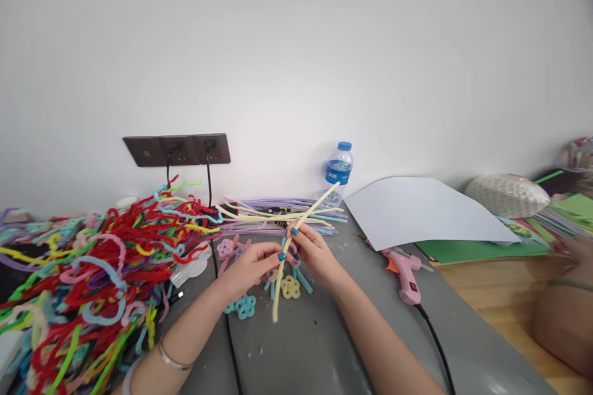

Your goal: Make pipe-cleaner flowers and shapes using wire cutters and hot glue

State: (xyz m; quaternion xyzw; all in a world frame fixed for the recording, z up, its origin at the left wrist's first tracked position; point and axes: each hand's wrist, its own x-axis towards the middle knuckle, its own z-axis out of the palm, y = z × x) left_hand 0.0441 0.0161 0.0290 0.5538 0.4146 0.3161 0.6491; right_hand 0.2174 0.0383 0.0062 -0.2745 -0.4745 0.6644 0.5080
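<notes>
A pale yellow pipe cleaner [317,202] slants up and to the right between my hands above the grey table. My left hand [254,266] pinches it near the middle. Just above that, my right hand [315,252] has its thumb and fingers closed on the same stem. Below the hands lie a yellow flower [291,287] and a blue flower [244,307], both made of looped pipe cleaner. Pink flower pieces [226,248] sit to the left. Behind my hands, straight purple, yellow and blue pipe cleaners [250,217] lie in a loose bundle.
A large tangle of coloured pipe cleaners [92,284] covers the left. A water bottle [338,171] stands by the wall. To the right are a pink glue gun [407,278], white paper [426,213] and green sheets [486,251]. Another person's arm [565,308] rests at far right.
</notes>
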